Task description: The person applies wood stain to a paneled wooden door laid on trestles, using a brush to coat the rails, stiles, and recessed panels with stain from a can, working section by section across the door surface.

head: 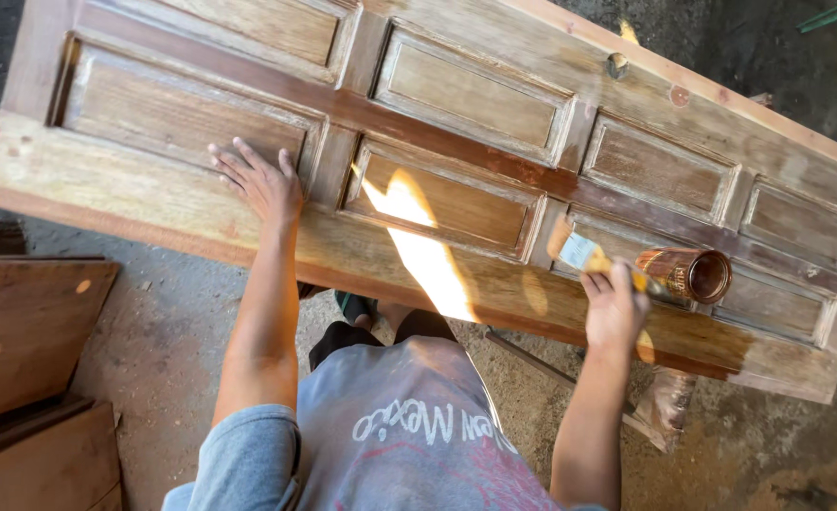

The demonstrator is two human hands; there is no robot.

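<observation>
Below you: one wooden panelled door (456, 189) lying flat, tilted across view, eight recessed panels visible. Two dark wood boards (30, 322) stacked at left on floor. One open tin (691, 274) of stain on its side on door, near right end. Your left hand (262, 180) flat on door, fingers spread. Your right hand (614, 305) clamped on one paintbrush (591, 257), bristles touching door just beside tin.

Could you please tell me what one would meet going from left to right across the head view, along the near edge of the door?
Stacked boards on the ground → left hand flat on the door → sunlit patch → right hand holding a brush → tin.
</observation>
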